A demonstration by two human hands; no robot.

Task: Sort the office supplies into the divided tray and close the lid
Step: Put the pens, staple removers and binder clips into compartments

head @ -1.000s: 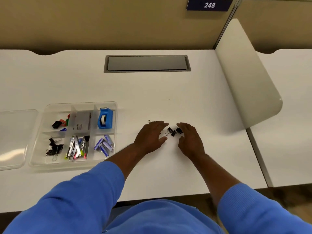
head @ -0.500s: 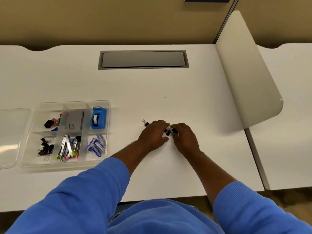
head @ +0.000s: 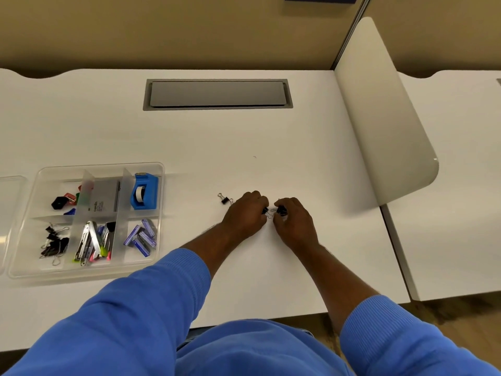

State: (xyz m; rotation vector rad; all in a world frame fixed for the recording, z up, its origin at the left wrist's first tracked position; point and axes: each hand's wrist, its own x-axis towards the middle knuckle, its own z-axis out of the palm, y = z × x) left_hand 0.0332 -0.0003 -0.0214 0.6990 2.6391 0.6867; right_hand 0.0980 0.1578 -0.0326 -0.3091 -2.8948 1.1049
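Six compartments: your divided tray (head: 160, 169), by the left edge of the tabletop (head: 189, 147), has stuff in all of them already.
Left to sort: loose binder clips (head: 282, 210) mid-tabletop toward the front edge, plus a stray clip (head: 224, 200) just left of them.
Your left hand (head: 245, 215): fingers curled, pinching a clip.
Your right hand (head: 294, 222): same deal, pinching another.
The lid (head: 10, 185): off, beside the tray at the left edge, so closing it looks like the last step.
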